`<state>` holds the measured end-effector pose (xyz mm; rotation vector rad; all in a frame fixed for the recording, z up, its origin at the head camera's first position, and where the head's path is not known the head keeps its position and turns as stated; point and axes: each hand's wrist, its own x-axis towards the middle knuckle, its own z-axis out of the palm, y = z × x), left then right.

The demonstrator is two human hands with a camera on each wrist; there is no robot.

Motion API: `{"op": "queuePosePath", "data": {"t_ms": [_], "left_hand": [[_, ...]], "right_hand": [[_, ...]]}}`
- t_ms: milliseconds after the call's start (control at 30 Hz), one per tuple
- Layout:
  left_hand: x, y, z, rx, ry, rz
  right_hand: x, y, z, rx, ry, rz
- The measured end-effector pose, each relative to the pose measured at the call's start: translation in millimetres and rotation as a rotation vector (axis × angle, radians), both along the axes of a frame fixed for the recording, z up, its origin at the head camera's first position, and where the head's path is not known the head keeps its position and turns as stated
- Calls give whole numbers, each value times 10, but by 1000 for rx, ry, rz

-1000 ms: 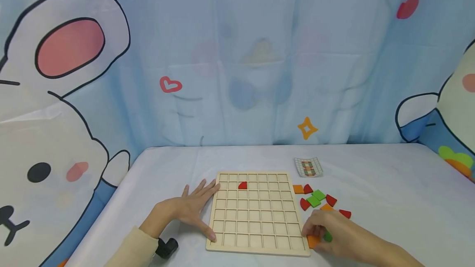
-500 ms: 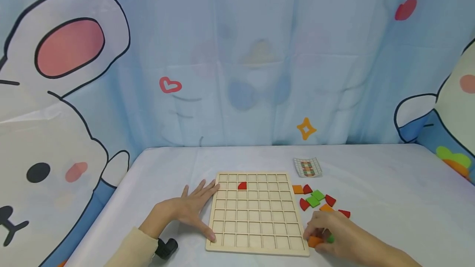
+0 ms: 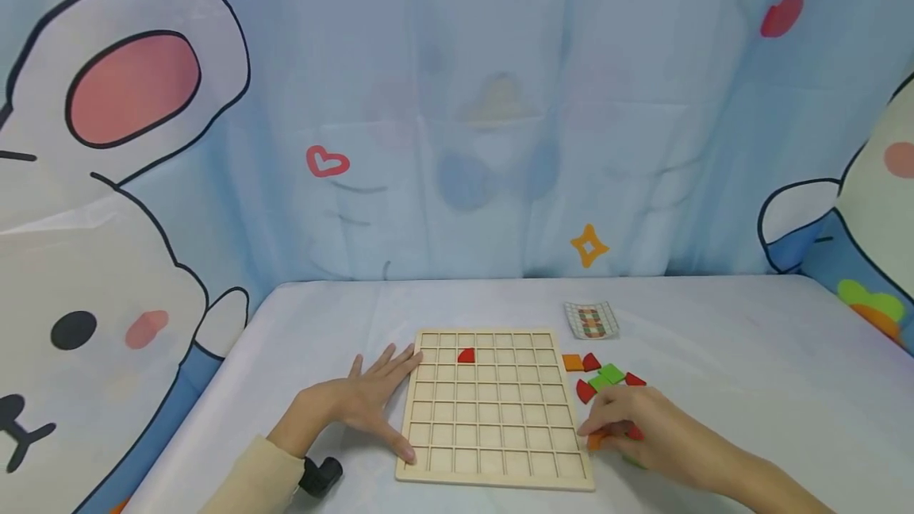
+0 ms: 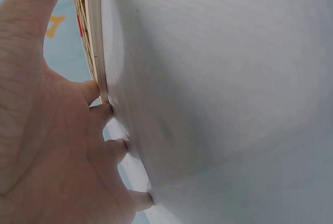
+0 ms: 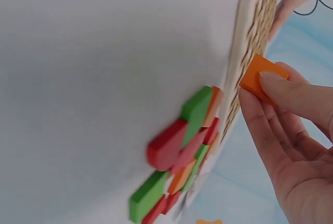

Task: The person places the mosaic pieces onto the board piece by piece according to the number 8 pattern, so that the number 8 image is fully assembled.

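Observation:
In the head view, a wooden grid board lies on the table with one red quarter-circle tile in a cell near its far left. My left hand is spread along the board's left edge, thumb and fingertips touching the rim; the left wrist view shows its palm. At the board's right edge my right hand pinches an orange square tile between thumb and fingers. The right wrist view shows this tile raised off the table. Part of the loose tile pile is hidden under my right hand.
Loose green tiles, red tiles and an orange tile lie right of the board. Behind them is a small pattern card. A printed curtain hangs behind the table.
The orange tile by the board's near right corner has been lifted. My right hand has moved slightly away from me with it. My left hand has stayed in place.

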<state>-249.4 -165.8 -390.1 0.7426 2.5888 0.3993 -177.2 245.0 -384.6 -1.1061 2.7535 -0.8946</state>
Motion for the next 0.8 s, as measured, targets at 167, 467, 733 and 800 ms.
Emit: {"op": "queuePosePath", "data": {"t_ms": [167,467,733,800], "left_hand": [[-11,9,-6,-8,5,1],[-11,-3,-23,-3,14,3],[-9,-7,-19,2,-3,-4],[-12,-6,-13,3,0,-8]], "right_hand": [[-109,-103,71,-59,25,46],[-483,-414,191,-52,15,42],[-831,-651,154,-98,61,49],[-911,-704,132,-109,72,56]]}}
